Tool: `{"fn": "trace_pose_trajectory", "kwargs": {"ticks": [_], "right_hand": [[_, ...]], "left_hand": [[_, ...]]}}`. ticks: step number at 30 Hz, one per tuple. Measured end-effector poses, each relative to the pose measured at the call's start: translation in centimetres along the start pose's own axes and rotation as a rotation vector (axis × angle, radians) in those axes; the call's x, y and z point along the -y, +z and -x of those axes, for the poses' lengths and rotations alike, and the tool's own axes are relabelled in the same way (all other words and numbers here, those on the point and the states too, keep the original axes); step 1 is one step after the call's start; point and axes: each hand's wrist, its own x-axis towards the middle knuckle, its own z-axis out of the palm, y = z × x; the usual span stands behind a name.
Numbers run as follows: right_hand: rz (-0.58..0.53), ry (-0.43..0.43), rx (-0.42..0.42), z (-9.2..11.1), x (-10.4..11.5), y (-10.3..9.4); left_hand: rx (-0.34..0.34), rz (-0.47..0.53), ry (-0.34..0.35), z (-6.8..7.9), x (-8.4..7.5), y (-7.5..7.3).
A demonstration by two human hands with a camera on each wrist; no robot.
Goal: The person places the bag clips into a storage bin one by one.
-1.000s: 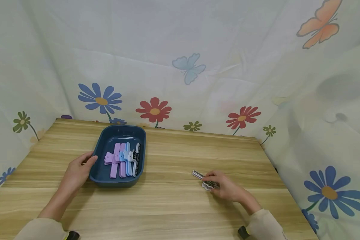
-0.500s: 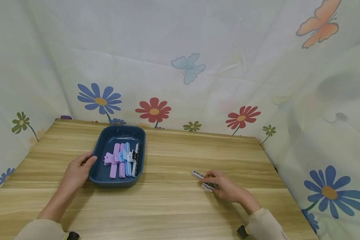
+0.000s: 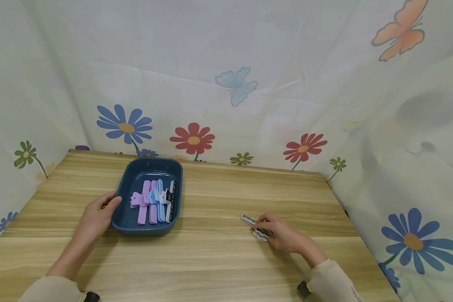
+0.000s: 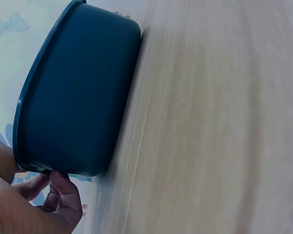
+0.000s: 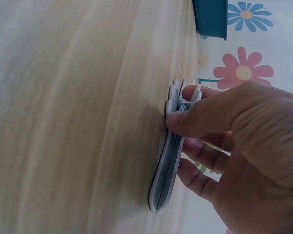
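My left hand grips the near left rim of a dark blue plastic basin, thumb on the rim and fingers at the outer wall. Side by side in the basin lie several long-jawed clips: purple clips, a blue clip, and a white-and-black clip at the right. On the table's right half, my right hand pinches a white clip with a black piano-key pattern between thumb and fingers. In the right wrist view this clip lies at the tabletop, its spring end under the thumb.
A wood-grain table stands under both hands. White cloth printed with flowers and butterflies encloses its back and sides. A small purple thing shows at the back left edge.
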Motion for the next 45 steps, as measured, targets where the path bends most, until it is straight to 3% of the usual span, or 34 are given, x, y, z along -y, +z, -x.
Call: {"fn": "trace_pose_trajectory", "kwargs": {"ticks": [9, 17, 24, 32, 45], "right_hand": [[-0.041, 0.017, 0.030, -0.5, 0.1, -0.2], [-0.271, 0.074, 0.062, -0.9, 0.2, -0.5], [-0.450, 0.099, -0.018, -0.9, -0.2, 0.0], [-0.504, 0.104, -0.081, -0.6, -0.6, 0.5], [-0.542, 0.171, -0.099, -0.3, -0.9, 0.8]], "left_hand": [[0.001, -0.013, 0.007, -0.2, 0.2, -0.1], [-0.006, -0.019, 0.026, -0.3, 0.4, 0.0], [-0.008, -0.019, 0.022, -0.3, 0.4, 0.0], [0.002, -0.018, 0.003, -0.3, 0.3, -0.1], [0.000, -0.021, 0.009, -0.4, 0.3, -0.1]]}}
